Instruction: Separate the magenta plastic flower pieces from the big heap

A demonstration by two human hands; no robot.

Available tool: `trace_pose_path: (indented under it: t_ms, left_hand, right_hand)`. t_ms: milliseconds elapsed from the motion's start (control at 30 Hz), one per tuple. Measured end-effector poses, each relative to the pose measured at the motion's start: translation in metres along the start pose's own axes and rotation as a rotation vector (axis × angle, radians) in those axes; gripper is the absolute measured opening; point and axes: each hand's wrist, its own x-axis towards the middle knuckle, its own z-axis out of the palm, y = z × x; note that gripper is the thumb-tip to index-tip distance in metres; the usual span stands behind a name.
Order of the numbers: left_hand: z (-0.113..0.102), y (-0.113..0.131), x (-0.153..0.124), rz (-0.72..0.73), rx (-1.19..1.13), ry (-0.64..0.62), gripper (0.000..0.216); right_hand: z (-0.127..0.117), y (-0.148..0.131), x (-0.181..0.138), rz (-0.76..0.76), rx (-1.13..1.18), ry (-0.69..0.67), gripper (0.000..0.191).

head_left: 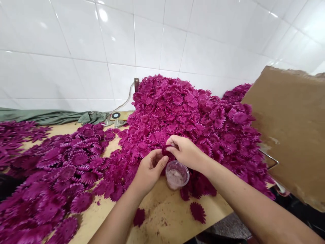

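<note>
My left hand (153, 166) and my right hand (184, 151) meet just above a small clear plastic cup (177, 175) with a pale pinkish substance inside. Between my fingertips is a magenta flower piece (167, 151), pinched from both sides. Its edge is partly covered by my fingers. Behind both hands rises a big heap of magenta flower pieces (177, 115) with notched petal edges. Two loose pieces lie on the table near me: one dark flower piece (198, 212) right of the cup, another flower piece (139, 217) beside my left forearm.
A second pile of flower pieces (63, 176) spreads over the tan tabletop (162, 210) at left. A brown cardboard sheet (291, 135) leans at the right. Along the white tiled wall lie a green cloth (50, 116) and a yellowish box with a round dial (120, 116).
</note>
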Motion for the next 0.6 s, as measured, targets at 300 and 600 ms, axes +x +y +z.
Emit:
trace_pose_path:
  t_ms: [300, 600]
  left_hand:
    - [-0.006, 0.006, 0.001, -0.089, -0.016, 0.011, 0.027]
    - [-0.016, -0.002, 0.003, -0.037, -0.006, 0.095, 0.028]
  right_hand:
    - [0.017, -0.021, 0.008, 0.026, -0.112, 0.046, 0.013]
    - [0.024, -0.031, 0.011, -0.019, -0.151, 0.021, 0.015]
